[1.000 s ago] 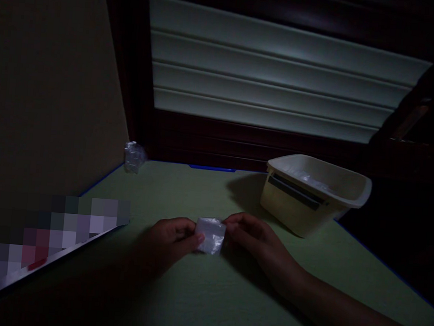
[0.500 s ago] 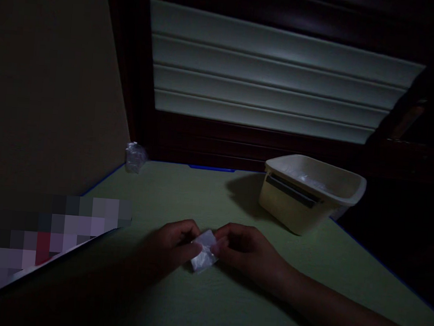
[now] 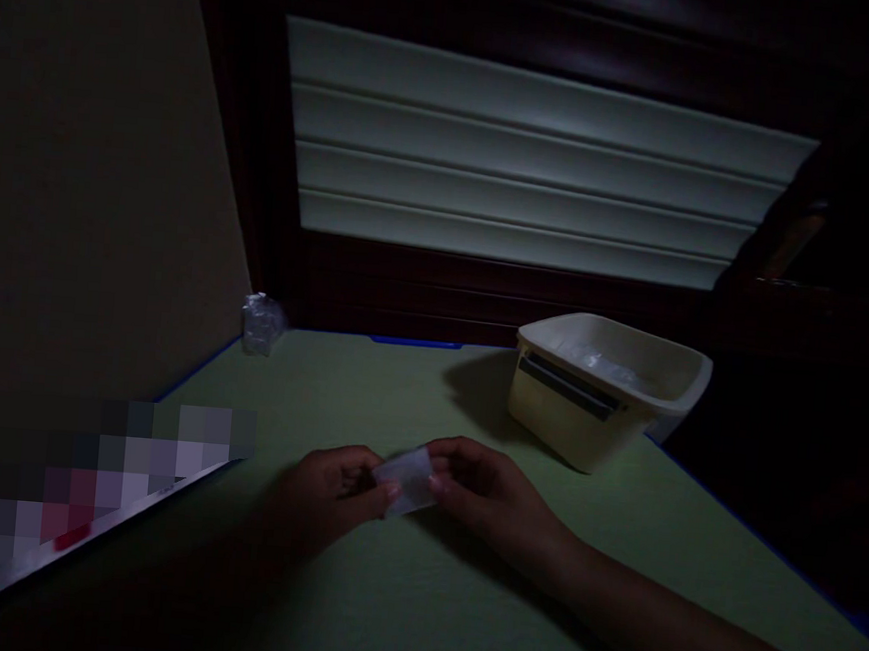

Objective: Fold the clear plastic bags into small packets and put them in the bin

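A small folded plastic bag (image 3: 410, 480), whitish and translucent, is stretched between my two hands above the table. My left hand (image 3: 335, 493) pinches its left edge, thumb on top and fingers curled behind. At the right edge, my right hand (image 3: 492, 496) grips it in the same way between thumb and curled fingers. The bag looks flat and roughly rectangular. In the dim light its print, if any, cannot be made out.
A cream plastic bin (image 3: 559, 416) with a dark handle stands at the back right of the green table (image 3: 412, 605), clear plastic inside it. Crumpled clear plastic (image 3: 261, 326) lies in the back left corner. A blurred-out flat item (image 3: 142, 498) lies at left.
The bag has turned and now lies flatter and wider between my fingers. My left hand has shifted slightly left, and the whole view has moved a little.
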A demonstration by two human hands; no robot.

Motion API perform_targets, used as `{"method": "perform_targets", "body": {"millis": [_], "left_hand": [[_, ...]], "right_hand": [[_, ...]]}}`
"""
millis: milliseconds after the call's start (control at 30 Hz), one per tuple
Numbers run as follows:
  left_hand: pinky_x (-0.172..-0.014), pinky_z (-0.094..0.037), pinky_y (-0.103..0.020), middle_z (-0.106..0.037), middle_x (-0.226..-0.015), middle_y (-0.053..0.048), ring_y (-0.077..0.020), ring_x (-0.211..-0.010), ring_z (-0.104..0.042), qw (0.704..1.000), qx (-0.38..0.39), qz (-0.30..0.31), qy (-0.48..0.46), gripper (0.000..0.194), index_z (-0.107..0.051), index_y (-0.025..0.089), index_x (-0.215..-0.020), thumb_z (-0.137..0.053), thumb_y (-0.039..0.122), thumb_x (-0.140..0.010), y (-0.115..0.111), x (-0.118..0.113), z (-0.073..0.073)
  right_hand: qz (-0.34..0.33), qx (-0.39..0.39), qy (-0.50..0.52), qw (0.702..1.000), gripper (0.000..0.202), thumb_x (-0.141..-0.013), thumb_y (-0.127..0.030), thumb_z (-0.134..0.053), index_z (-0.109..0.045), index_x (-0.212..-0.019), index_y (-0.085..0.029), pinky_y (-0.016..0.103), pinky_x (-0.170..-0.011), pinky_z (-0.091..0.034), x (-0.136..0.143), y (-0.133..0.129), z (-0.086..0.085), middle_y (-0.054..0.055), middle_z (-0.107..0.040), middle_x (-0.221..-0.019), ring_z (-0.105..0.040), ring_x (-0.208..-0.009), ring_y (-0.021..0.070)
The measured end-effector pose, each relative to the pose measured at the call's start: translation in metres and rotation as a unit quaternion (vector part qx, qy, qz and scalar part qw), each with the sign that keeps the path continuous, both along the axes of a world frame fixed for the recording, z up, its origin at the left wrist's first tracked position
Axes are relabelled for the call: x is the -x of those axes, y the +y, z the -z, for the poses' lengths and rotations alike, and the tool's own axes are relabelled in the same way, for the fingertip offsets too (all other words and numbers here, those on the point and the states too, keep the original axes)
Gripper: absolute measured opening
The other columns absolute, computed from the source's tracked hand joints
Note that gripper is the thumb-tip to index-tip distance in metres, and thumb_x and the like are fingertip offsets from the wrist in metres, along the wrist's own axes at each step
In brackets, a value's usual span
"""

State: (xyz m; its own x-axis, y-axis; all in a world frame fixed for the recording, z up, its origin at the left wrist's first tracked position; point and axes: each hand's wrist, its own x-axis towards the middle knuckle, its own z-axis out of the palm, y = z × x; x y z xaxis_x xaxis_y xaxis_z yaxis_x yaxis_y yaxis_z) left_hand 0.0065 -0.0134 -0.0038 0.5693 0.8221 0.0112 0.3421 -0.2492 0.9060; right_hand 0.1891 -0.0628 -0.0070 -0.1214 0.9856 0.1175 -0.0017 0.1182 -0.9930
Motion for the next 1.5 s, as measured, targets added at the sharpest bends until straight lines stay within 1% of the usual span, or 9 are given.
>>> {"method": "perform_targets", "body": {"millis": [167,300,467,567,767,900,1000,1233,1500], "left_hand": [[-0.056,-0.044,-0.022,-0.061,-0.060,0.002,-0.0146,-0.059,-0.059,1.000,-0.001,-0.009,-0.003,0.016,-0.061,0.017,-0.071,-0.060,0.033,-0.072,-0.004,-0.001,-0.002],[-0.061,-0.048,-0.023,-0.067,-0.070,-0.001,-0.0152,-0.066,-0.062,0.989,-0.140,0.019,0.029,0.013,-0.063,0.017,-0.078,-0.054,0.027,-0.078,-0.001,0.004,-0.002],[-0.077,-0.049,-0.028,-0.068,-0.089,-0.005,-0.0176,-0.086,-0.062,0.875,-0.472,0.082,0.066,0.024,-0.064,0.020,-0.093,-0.042,0.018,-0.085,0.011,0.015,0.005],[-0.083,-0.050,-0.030,-0.065,-0.108,-0.006,-0.0208,-0.097,-0.060,0.824,-0.547,0.075,0.129,0.030,-0.058,0.020,-0.111,-0.047,0.022,-0.084,0.018,0.021,0.018],[-0.082,-0.051,-0.028,-0.065,-0.111,-0.003,-0.0192,-0.099,-0.061,0.798,-0.576,0.086,0.152,0.026,-0.061,0.023,-0.106,-0.046,0.023,-0.085,0.022,0.026,0.029],[-0.078,-0.053,-0.025,-0.066,-0.107,-0.002,-0.0177,-0.097,-0.062,0.798,-0.581,0.082,0.137,0.026,-0.061,0.024,-0.104,-0.041,0.024,-0.087,0.018,0.023,0.021],[-0.078,-0.054,-0.026,-0.067,-0.106,-0.002,-0.0172,-0.097,-0.062,0.800,-0.579,0.080,0.135,0.028,-0.061,0.024,-0.105,-0.038,0.021,-0.088,0.015,0.020,0.017],[-0.074,-0.056,-0.027,-0.067,-0.103,-0.003,-0.0188,-0.092,-0.064,0.783,-0.602,0.066,0.144,0.024,-0.061,0.023,-0.102,-0.043,0.023,-0.085,0.017,0.019,0.020],[-0.075,-0.055,-0.027,-0.067,-0.104,-0.003,-0.0181,-0.092,-0.064,0.786,-0.596,0.067,0.148,0.026,-0.059,0.023,-0.103,-0.042,0.021,-0.084,0.011,0.019,0.012]], "right_hand": [[0.004,-0.027,-0.042,0.999,0.032,-0.071,-0.046,-0.066,-0.058,-0.077,-0.015,0.026,-0.061,-0.043,-0.001,0.001,0.004,0.000,-0.059,-0.069,-0.053,-0.060,0.0115],[0.034,-0.072,-0.088,0.993,0.022,-0.078,-0.037,-0.059,-0.059,-0.077,-0.015,0.026,-0.062,-0.044,-0.004,0.002,-0.001,0.001,-0.060,-0.070,-0.055,-0.063,0.0129],[0.081,-0.168,-0.188,0.964,0.012,-0.082,-0.023,-0.054,-0.062,-0.080,-0.014,0.029,-0.065,-0.044,-0.012,0.000,-0.013,0.005,-0.064,-0.074,-0.057,-0.069,0.0164],[0.093,-0.233,-0.245,0.937,0.013,-0.083,-0.020,-0.053,-0.063,-0.089,-0.016,0.031,-0.072,-0.044,-0.019,-0.004,-0.023,0.008,-0.066,-0.085,-0.060,-0.078,0.0186],[0.189,-0.303,-0.294,0.886,0.012,-0.086,-0.025,-0.049,-0.051,-0.094,-0.017,0.028,-0.069,-0.046,-0.055,-0.011,-0.074,0.006,-0.061,-0.086,-0.058,-0.077,0.0162],[0.228,-0.252,-0.359,0.869,0.002,-0.086,-0.019,-0.052,-0.051,-0.087,-0.017,0.029,-0.072,-0.045,-0.113,0.010,-0.120,0.002,-0.058,-0.082,-0.056,-0.078,0.0153],[0.211,-0.151,-0.426,0.867,0.009,-0.085,-0.020,-0.056,-0.056,-0.092,-0.014,0.035,-0.074,-0.048,-0.162,0.041,-0.135,0.004,-0.060,-0.090,-0.058,-0.082,0.0175],[0.090,0.057,-0.525,0.845,0.029,-0.089,-0.029,-0.053,-0.053,-0.115,-0.016,0.041,-0.077,-0.050,-0.213,0.080,-0.107,0.008,-0.056,-0.114,-0.059,-0.094,0.0207],[0.072,0.076,-0.635,0.765,0.028,-0.089,-0.029,-0.053,-0.054,-0.115,-0.017,0.041,-0.079,-0.050,-0.201,0.085,-0.093,0.008,-0.055,-0.116,-0.058,-0.095,0.0210]]}}
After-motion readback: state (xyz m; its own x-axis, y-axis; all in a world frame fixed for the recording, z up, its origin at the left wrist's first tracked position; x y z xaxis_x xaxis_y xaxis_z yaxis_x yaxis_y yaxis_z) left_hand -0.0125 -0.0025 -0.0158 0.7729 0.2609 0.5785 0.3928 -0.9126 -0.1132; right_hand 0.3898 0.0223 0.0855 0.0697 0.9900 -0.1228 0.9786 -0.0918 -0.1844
